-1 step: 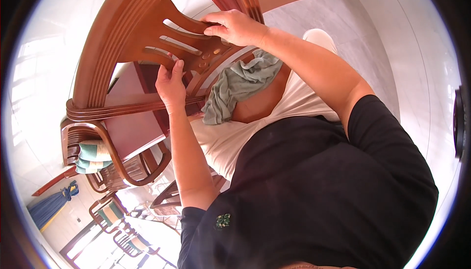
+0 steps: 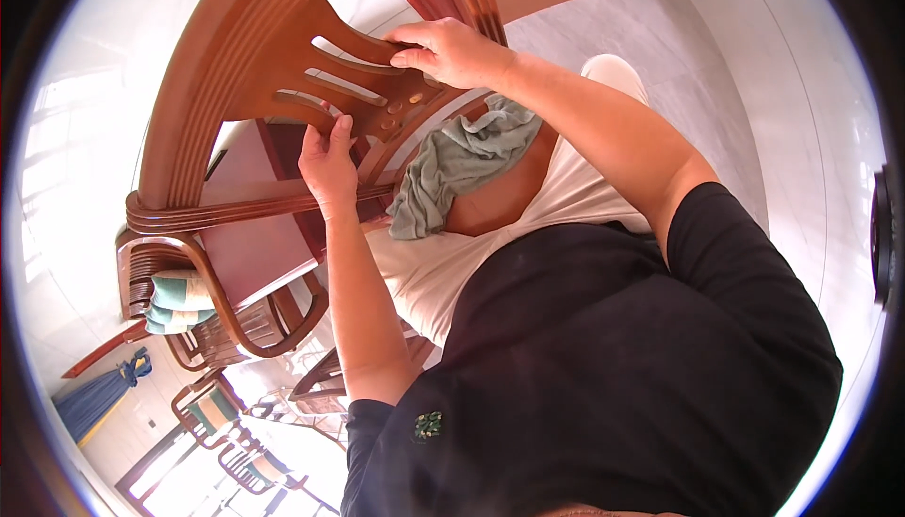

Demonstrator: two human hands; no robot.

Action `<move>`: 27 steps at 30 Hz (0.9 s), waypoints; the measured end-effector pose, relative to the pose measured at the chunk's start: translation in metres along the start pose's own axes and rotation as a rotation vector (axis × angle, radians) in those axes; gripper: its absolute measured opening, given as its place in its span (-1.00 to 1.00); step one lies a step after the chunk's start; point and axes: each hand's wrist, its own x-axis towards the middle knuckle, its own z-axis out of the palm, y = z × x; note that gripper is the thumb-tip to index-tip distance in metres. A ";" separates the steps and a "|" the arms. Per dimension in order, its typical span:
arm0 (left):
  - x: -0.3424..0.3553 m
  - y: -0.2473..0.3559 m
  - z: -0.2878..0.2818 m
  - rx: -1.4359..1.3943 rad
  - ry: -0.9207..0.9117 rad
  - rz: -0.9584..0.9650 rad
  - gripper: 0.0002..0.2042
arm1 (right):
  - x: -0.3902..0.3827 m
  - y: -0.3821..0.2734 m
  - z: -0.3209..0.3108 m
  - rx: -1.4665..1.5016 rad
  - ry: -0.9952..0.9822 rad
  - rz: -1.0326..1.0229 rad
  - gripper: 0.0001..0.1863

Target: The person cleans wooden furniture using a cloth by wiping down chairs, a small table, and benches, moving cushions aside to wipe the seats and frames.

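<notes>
A brown wooden chair back (image 2: pixel 283 65) with long slots rises in front of me. My left hand (image 2: pixel 328 164) grips one edge of its slatted panel, thumb on the near side and the fingers mostly hidden behind. On the panel's opposite edge, my right hand (image 2: pixel 452 53) is closed, with its thumb and fingers pinching the wood. Below the panel, a crumpled grey-green towel (image 2: pixel 462 164) lies across the brown wooden seat (image 2: pixel 500 198) and against my light trousers. Neither hand touches the towel.
Beside my left arm is a reddish-brown table (image 2: pixel 255 244). A wooden armchair (image 2: pixel 212 262) with green-and-cream cushions (image 2: pixel 179 302) stands past it. More cushioned chairs (image 2: pixel 212 409) and a tied blue curtain (image 2: pixel 104 399) are at lower left. Pale tiled floor (image 2: pixel 679 74) lies to the right.
</notes>
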 end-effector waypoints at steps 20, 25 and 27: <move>-0.002 -0.007 0.009 -0.068 0.079 0.071 -0.73 | 0.002 0.006 -0.003 -0.037 -0.032 -0.027 -0.63; -0.007 -0.001 0.011 -0.035 0.077 0.045 -0.67 | 0.002 0.000 -0.007 -0.030 -0.069 0.009 -0.63; -0.003 -0.004 0.010 -0.023 0.095 0.041 -0.72 | 0.001 -0.006 -0.009 -0.047 -0.067 0.027 -0.63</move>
